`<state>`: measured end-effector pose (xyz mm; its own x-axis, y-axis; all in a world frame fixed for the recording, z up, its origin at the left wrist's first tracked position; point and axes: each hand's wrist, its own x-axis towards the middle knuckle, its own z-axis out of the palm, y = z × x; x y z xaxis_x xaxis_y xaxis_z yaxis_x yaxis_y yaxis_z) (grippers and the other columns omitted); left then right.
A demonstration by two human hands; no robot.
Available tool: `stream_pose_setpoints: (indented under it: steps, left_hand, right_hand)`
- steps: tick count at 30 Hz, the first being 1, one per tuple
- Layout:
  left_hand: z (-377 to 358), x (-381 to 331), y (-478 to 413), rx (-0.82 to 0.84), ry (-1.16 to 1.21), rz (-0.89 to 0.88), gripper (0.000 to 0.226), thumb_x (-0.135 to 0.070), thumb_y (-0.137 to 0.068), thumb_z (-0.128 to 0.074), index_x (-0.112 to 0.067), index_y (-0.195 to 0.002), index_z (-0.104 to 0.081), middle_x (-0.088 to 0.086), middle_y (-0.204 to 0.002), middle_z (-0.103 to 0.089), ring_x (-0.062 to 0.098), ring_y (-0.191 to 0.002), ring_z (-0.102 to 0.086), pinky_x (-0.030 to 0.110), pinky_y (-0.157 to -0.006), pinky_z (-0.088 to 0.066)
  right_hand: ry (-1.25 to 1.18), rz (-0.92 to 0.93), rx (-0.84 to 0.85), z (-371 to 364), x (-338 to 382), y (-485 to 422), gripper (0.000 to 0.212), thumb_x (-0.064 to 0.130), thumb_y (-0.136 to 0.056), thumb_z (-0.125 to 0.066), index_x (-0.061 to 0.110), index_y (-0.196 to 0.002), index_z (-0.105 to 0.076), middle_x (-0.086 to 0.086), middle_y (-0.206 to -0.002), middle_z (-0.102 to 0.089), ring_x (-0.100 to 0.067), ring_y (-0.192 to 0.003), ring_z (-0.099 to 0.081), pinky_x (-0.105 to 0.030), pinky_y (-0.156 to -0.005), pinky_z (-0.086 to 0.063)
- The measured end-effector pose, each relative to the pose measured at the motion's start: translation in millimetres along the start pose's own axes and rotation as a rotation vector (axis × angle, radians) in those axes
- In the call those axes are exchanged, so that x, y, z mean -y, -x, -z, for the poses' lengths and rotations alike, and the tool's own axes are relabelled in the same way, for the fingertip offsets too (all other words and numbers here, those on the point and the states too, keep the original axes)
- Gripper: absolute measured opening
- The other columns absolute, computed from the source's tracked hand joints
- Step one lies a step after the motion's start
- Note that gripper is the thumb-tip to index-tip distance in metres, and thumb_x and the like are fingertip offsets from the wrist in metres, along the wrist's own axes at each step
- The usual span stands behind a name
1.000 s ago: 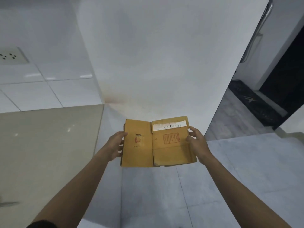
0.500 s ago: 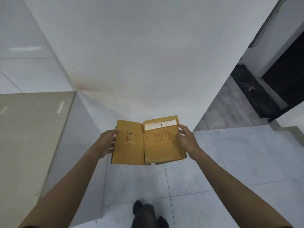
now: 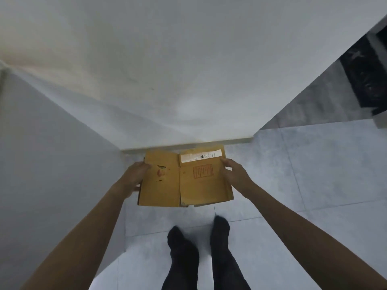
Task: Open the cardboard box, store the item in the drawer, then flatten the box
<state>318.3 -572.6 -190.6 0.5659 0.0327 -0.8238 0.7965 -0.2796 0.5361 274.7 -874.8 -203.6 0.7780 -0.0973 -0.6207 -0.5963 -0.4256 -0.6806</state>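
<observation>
From my head camera, looking down, I hold the flattened brown cardboard box (image 3: 185, 176) out in front of me at about twelve o'clock from my feet, above the pale grey floor tiles (image 3: 314, 174). My left hand (image 3: 136, 174) is clamped on its nine o'clock edge, fingers curled round the side, thumb on the face near a reddish smudge. My right hand (image 3: 234, 174) is closed on the three o'clock edge, thumb on top just beside the red rectangular stamp (image 3: 202, 171). A white shipping label strip (image 3: 201, 156) runs along the upper edge of the right panel. The box lies as two flat panels side by side with a crease down the middle, and the lower right corner looks ragged, with layers showing. My dark-socked feet (image 3: 199, 237) stand at six o'clock below it. A white wall panel (image 3: 188, 70) fills the view at twelve o'clock, its base just beyond the box. No drawer or item shows here, so I cannot confirm the storing step. I judge the flattening is done or nearly so, with perhaps only setting the box down left.
</observation>
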Motion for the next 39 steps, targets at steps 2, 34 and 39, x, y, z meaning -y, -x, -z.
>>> stream_pose_setpoints:
  steps: [2, 34, 39]
  left_hand:
    - [-12.5, 10.8, -36.1, -0.015, -0.016, -0.004, 0.042, -0.037, -0.094, -0.052, -0.022, -0.132, -0.042, 0.007, -0.121, -0.055, 0.031, -0.104, -0.058, 0.046, -0.085, -0.048]
    - [-131.3, 237.8, -518.3, -0.253, -0.754, -0.455, 0.067, -0.041, -0.075, -0.031, -0.015, -0.133, -0.051, 0.016, -0.142, -0.046, 0.035, -0.131, -0.042, 0.043, -0.108, -0.035]
    - [-128.7, 237.2, -522.9, -0.213, -0.848, -0.34, 0.05, -0.042, -0.089, -0.043, -0.03, -0.138, -0.041, 0.01, -0.147, -0.035, 0.033, -0.133, -0.036, 0.047, -0.106, -0.035]
  right_hand:
    - [0.04, -0.004, 0.029, -5.3, -20.2, -32.6, 0.045, 0.025, -0.1, -0.045, 0.017, -0.145, -0.038, -0.004, -0.15, -0.042, -0.028, -0.135, -0.042, -0.051, -0.109, -0.039]
    - [0.535, 0.131, -0.017, -163.1, -333.0, -461.2, 0.06, 0.031, -0.093, -0.054, 0.015, -0.146, -0.03, -0.014, -0.156, -0.023, -0.04, -0.139, -0.026, -0.047, -0.112, -0.03]
    - [0.644, 0.089, 0.085, -157.5, -326.6, -466.8, 0.066, 0.04, -0.093, -0.05, 0.016, -0.148, -0.022, -0.012, -0.156, -0.023, -0.04, -0.139, -0.027, -0.048, -0.113, -0.027]
